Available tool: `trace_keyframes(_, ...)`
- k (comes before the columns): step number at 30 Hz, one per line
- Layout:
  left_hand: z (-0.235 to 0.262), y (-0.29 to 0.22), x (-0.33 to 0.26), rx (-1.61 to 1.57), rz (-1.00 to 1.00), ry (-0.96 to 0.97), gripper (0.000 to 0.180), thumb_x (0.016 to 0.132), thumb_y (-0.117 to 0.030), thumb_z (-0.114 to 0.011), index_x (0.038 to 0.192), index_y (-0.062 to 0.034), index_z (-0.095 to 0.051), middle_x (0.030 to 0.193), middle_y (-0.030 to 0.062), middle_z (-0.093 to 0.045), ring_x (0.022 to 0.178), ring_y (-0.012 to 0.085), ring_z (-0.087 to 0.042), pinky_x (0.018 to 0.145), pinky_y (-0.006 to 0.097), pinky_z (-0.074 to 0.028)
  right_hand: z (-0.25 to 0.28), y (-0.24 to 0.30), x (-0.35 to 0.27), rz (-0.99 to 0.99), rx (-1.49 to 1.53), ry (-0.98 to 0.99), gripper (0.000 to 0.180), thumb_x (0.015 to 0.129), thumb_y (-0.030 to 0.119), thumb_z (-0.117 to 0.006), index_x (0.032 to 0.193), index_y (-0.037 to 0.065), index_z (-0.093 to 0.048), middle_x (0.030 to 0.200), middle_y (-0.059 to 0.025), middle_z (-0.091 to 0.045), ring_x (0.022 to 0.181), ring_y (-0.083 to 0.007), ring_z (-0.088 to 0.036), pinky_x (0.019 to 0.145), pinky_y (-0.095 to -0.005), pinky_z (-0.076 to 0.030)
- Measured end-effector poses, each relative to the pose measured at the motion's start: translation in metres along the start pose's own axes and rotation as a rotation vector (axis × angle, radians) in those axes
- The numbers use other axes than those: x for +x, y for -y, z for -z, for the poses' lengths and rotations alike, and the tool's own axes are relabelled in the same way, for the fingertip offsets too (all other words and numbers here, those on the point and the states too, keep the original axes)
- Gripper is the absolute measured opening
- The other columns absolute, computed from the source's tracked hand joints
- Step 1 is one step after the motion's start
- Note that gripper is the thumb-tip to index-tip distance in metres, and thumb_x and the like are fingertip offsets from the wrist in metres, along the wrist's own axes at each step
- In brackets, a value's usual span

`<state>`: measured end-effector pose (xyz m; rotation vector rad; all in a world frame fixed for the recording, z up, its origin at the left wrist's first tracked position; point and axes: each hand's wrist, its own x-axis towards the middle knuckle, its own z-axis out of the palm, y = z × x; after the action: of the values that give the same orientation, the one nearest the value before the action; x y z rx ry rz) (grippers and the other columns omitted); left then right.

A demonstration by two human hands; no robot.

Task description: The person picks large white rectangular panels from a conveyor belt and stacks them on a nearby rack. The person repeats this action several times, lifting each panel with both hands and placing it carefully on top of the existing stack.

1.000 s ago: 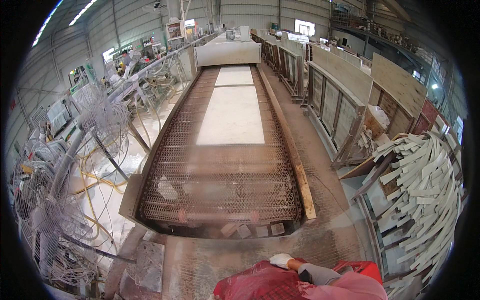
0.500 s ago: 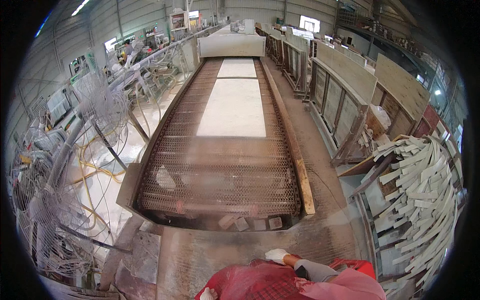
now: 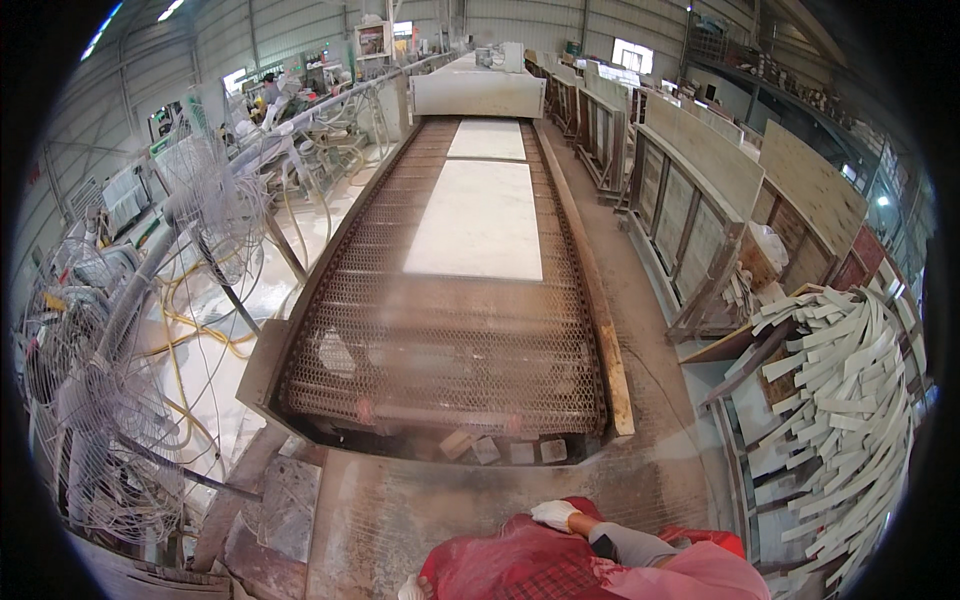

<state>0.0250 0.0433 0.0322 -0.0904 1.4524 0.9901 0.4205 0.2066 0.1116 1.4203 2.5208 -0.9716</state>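
Observation:
My right hand (image 3: pixel 553 515), in a white glove, rests on the red apron (image 3: pixel 490 555) over my lap, its fingers laid along the cloth and holding nothing that shows. Only a small part of my left hand (image 3: pixel 412 588), also gloved in white, appears by the apron's left edge; its fingers cannot be made out. Beyond my lap a wide mesh conveyor belt (image 3: pixel 450 370) stretches away from me. Two pale flat slabs lie on it, a nearer one (image 3: pixel 480 225) and a farther one (image 3: pixel 487 139).
A pale machine housing (image 3: pixel 478 97) spans the belt's far end. Several small blocks (image 3: pixel 486 450) lie at its near end. On the left stand wire fan cages (image 3: pixel 125 400) and yellow hoses (image 3: pixel 175 330). Slab racks (image 3: pixel 690 210) and a heap of pale strips (image 3: pixel 850 400) are on the right.
The view has shifted slightly, so the surroundings sit a little farther right and lower. Both hands stay by the apron, and the slabs show little or no movement along the belt.

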Motion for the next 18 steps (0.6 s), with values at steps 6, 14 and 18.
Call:
trace_keyframes(6,0.013,0.006,0.023,0.042,0.051,0.033,0.031,0.084,-0.043,-0.052,0.084,-0.0138,-0.061,0.067,-0.0016,-0.057,0.056,0.0146,-0.05,0.046,0.029,-0.04,-0.001,-0.003,0.001,-0.05,0.045,-0.007,0.036,0.084,0.033,-0.041,0.096,0.005,-0.061,0.105,-0.0163,-0.059,0.096,-0.0354,-0.054,0.082,-0.0418,-0.042)
trace_keyframes(14,0.018,0.01,0.039,0.173,-0.015,0.015,0.032,0.084,-0.044,-0.051,0.085,-0.0138,-0.061,0.068,-0.0013,-0.058,0.057,0.0149,-0.051,0.047,0.029,-0.04,0.001,0.001,0.009,-0.14,0.03,0.073,0.037,0.083,0.034,-0.041,0.097,0.007,-0.061,0.104,-0.0157,-0.059,0.096,-0.0357,-0.054,0.081,-0.0422,-0.042)
trace_keyframes(18,0.024,0.01,0.048,0.248,-0.039,0.019,0.032,0.084,-0.044,-0.051,0.086,-0.0138,-0.061,0.068,-0.0012,-0.058,0.057,0.0151,-0.051,0.047,0.029,-0.04,-0.001,0.0,0.01,-0.12,0.048,0.015,0.036,0.083,0.033,-0.041,0.095,0.006,-0.062,0.103,-0.0158,-0.059,0.094,-0.0357,-0.055,0.08,-0.043,-0.043)
